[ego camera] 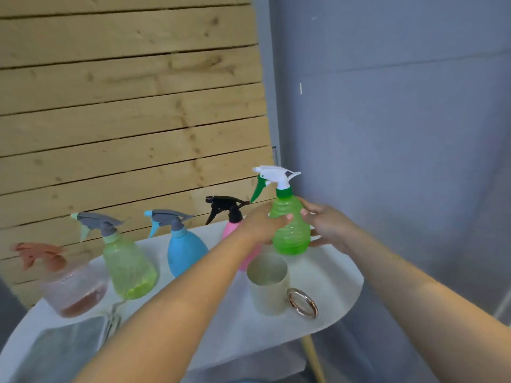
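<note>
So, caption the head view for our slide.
Left hand and right hand hold a green spray bottle near a mug.

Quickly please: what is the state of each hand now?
Left hand: holds the green spray bottle, thumb curled round it.
Right hand: holds the same bottle from the other side.

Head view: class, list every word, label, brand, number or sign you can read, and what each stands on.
None can be read.
The bright green ribbed plastic spray bottle, held by the left hand and right hand: no label or print shows.
The pink spray bottle, blue spray bottle, pale green spray bottle, cream mug: plain surfaces.
The clear spray bottle at the left: too blurred to tell.
</note>
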`<state>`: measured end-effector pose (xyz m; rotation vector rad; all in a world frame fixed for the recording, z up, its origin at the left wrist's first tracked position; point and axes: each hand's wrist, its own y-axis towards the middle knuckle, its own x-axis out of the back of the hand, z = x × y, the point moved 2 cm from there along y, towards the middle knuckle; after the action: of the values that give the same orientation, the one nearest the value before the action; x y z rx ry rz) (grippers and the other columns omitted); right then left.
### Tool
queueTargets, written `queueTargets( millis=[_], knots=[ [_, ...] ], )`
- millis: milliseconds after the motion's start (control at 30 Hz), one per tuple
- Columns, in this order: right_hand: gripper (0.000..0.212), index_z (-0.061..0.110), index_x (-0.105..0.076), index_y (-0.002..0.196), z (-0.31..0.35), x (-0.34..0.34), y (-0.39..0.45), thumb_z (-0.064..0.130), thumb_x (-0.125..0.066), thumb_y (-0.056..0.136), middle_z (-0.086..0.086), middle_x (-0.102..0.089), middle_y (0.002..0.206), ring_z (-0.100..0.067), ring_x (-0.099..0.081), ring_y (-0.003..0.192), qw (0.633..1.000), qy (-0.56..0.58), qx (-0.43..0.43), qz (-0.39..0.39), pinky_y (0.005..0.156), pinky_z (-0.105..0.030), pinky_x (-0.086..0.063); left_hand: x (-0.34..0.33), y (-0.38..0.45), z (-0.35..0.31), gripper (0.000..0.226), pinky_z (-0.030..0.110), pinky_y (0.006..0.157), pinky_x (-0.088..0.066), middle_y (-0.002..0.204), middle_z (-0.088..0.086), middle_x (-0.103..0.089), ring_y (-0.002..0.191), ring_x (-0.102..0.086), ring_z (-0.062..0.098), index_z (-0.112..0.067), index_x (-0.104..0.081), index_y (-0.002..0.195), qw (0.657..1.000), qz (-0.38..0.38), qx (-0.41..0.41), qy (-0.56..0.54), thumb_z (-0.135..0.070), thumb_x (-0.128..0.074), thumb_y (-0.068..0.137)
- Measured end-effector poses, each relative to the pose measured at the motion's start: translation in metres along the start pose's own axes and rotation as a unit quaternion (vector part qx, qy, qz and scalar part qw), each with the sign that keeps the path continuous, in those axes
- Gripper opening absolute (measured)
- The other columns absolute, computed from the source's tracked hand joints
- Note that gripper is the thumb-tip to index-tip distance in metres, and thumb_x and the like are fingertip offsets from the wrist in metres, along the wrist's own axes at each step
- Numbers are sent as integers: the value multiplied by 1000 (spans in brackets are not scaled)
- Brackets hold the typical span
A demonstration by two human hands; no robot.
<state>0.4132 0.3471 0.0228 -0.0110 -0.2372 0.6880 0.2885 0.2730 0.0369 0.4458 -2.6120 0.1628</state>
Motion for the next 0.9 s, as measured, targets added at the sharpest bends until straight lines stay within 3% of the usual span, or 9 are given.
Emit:
queueTargets(
  millis=[67, 167, 233, 300, 667, 767, 833, 900],
  knots=[
    [34, 49, -48, 125, -14, -1, 13, 27, -36, 102, 4, -63, 111, -12, -61, 85, 1000, 3, -12, -11, 69, -28, -50, -4, 12, 4, 32, 34, 82, -51, 116, 10, -65, 105, -62, 28, -14, -59, 123, 998, -4, 5, 63, -25, -59, 93],
    [33, 52, -50, 116, -41, -2, 41, 25, -37, 101, 2, -64, 115, -14, -62, 90, 999, 9, -20, -32, 69, -27, -50, -16, 43, 22, 30, 37, 89, -50, 117, 16, -65, 106, -63, 33, -7, -62, 117, 997, -5, 47, 65, -21, -63, 91],
    [35, 49, -52, 116, -55, -1, 59, 21, -38, 101, -1, -64, 120, -16, -61, 94, 999, 1, -13, -42, 83, -32, -51, -23, 62, 33, 29, 41, 90, -51, 115, 19, -66, 103, -64, 34, -4, -64, 113, 995, 1, 68, 77, -21, -65, 90],
    [37, 43, -53, 122, -60, -1, 65, 17, -39, 100, -3, -63, 120, -17, -59, 99, 999, 2, -9, -48, 94, -36, -47, -24, 69, 37, 30, 43, 91, -51, 114, 20, -66, 103, -64, 35, -3, -64, 112, 993, 4, 73, 92, -24, -64, 90],
    [47, 33, -31, 145, -71, 2, 73, 17, -37, 101, 0, -48, 139, -22, -50, 123, 997, -14, -23, -73, 105, -39, -40, -42, 76, 33, 38, 40, 97, -45, 124, 15, -60, 112, -57, 31, -4, -55, 124, 988, -4, 69, 141, -27, -56, 94],
    [51, 27, -22, 148, -71, 2, 68, 21, -38, 100, -6, -43, 144, -25, -45, 128, 993, -49, -50, -99, 105, -36, -37, -45, 70, 32, 41, 32, 87, -45, 124, 14, -59, 106, -57, 28, -2, -54, 123, 983, 6, 99, 157, -31, -52, 95],
    [51, 18, -26, 147, -68, 1, 59, 21, -41, 99, -6, -37, 148, -24, -39, 132, 988, -51, -65, -130, 107, -33, -33, -43, 62, 27, 37, 27, 77, -39, 119, 15, -58, 99, -54, 26, 0, -53, 119, 979, 13, 116, 170, -30, -47, 98],
    [48, 11, -36, 142, -66, 0, 49, 17, -45, 96, -7, -41, 145, -24, -42, 130, 984, -60, -66, -152, 103, -30, -33, -42, 56, 21, 24, 25, 65, -37, 105, 13, -59, 90, -50, 23, -4, -57, 98, 976, 4, 111, 186, -25, -45, 98]
  ],
)
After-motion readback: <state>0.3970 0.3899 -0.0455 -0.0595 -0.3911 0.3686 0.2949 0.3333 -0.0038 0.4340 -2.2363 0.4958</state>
